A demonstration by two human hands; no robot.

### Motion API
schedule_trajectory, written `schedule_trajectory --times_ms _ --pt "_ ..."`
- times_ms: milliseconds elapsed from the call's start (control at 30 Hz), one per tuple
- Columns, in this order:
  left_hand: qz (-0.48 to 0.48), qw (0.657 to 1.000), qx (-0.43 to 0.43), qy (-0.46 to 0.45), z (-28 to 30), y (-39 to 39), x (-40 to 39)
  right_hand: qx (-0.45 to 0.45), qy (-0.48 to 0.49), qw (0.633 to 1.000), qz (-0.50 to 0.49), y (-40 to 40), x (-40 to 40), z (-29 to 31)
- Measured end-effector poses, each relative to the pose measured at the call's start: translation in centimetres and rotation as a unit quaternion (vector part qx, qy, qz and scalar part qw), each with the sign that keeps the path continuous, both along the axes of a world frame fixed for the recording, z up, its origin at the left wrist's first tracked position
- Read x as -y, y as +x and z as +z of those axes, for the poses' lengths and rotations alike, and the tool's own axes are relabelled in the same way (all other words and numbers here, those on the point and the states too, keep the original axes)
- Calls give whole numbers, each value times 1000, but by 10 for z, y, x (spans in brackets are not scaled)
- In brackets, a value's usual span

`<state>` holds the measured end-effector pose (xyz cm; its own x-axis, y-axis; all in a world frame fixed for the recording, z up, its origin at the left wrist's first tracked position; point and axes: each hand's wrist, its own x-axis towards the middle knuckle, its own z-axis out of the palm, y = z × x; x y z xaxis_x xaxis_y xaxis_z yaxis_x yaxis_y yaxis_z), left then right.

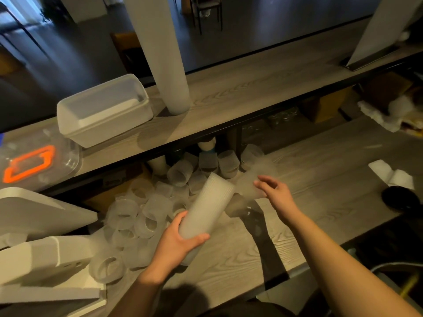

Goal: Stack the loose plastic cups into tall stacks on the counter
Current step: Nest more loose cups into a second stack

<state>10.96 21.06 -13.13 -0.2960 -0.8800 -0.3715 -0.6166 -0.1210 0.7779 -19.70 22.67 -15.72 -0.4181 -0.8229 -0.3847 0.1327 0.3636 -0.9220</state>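
Upper left there's a lidded white plastic tub (104,109) on the shelf, with a clear container with an orange handle (29,164) just beside it, far left.

Left hand (180,241) curled, gripping, forearm angled up from below. Right hand (274,191) extended forward, fingers blurred, loosely spread.

Café bar: two-tier counter (229,106), cup stacks (160,53).
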Motion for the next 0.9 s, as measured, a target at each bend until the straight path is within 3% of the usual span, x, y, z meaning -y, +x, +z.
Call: schedule_trajectory --times_ms 167,500,900 --pt "-42 999 27 -12 4 4 -2 18 -46 999 -7 0 1 38" --pt "-104 991 63 -58 13 18 -3 -72 -55 993 77 28 -9 56" --pt "-99 991 57 -69 12 33 -3 -6 -72 996 57 75 -13 60"
